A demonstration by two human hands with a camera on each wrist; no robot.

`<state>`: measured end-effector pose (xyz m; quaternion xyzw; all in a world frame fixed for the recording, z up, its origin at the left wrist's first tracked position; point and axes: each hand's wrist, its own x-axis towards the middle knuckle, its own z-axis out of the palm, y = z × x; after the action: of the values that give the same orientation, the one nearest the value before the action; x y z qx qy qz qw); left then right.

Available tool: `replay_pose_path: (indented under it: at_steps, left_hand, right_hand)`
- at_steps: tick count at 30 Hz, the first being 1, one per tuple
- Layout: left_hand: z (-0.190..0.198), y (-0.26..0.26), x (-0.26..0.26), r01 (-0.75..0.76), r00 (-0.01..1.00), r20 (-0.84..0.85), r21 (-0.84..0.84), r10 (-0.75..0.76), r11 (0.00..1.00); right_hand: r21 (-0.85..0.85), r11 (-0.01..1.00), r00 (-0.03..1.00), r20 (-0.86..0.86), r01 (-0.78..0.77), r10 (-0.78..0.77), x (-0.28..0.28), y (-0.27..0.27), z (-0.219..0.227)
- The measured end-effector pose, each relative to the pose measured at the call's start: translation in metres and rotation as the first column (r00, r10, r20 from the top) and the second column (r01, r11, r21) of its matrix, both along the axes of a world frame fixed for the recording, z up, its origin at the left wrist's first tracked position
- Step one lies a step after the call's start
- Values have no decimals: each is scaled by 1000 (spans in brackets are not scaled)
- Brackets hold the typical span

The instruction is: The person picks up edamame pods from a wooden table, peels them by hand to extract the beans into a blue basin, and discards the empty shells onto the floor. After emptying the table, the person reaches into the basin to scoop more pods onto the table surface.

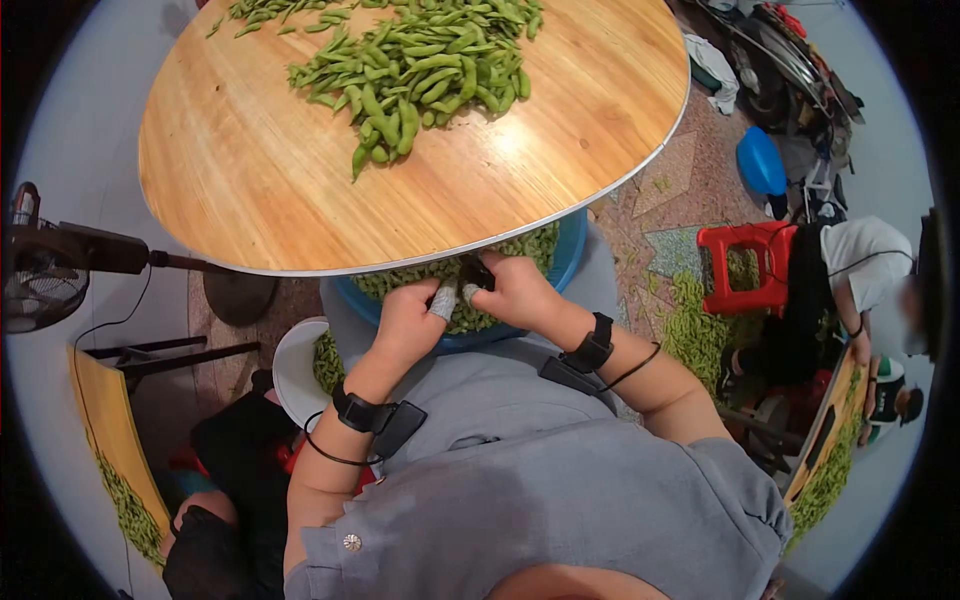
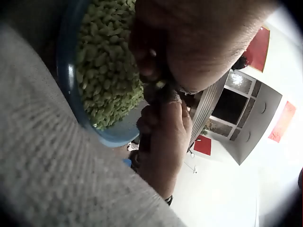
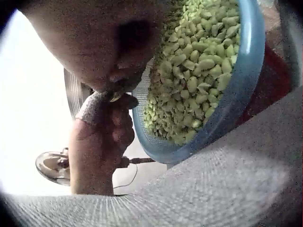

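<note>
My left hand [image 1: 405, 322] and right hand [image 1: 525, 293] meet in front of my lap, just past the table's near edge. Grey wraps [image 1: 444, 300] cover the thumb tips. Between the fingertips of both hands is a soybean pod [image 3: 115, 98], of which only a small yellow-green bit shows in the right wrist view; the fingers hide the rest. Both hands pinch it with curled fingers. Beneath them, a blue mesh basket [image 3: 251, 61] on my lap is heaped with shelled green soybeans [image 3: 199, 71].
The round wooden table [image 1: 260, 190] overhangs the basket and bears a pile of whole pods [image 1: 430, 70]. By my left leg stands a white bucket [image 1: 290, 365] with green contents. A red stool [image 1: 715, 265], scattered green pods [image 1: 700, 330] and another person [image 1: 870, 265] are at right; a fan [image 1: 45, 270] stands left.
</note>
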<state>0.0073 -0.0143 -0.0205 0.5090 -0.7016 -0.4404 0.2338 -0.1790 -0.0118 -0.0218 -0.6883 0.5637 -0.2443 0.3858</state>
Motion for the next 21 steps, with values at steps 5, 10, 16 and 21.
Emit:
replay_pose_path:
  at_steps: [5, 10, 16, 21]
  left_hand:
    - [-25, 7, 7, 76, 984, -170, 98, -59, 992]
    - [-11, 11, 10, 88, 904, -411, 455, 122, 886]
    - [-4, 23, 64, -234, 858, -308, 478, 411, 847]
    - [-23, 52, 152, -443, 882, 196, 31, 430, 896]
  right_hand:
    - [50, 997, 998, 34, -56, 55, -2, 4, -14]
    - [-51, 995, 995, 35, -87, 88, -5, 5, -8]
    - [-377, 924, 980, -198, -70, -6, -24, 12, 11]
    - [-147, 973, 957, -259, -175, 133, -26, 12, 69]
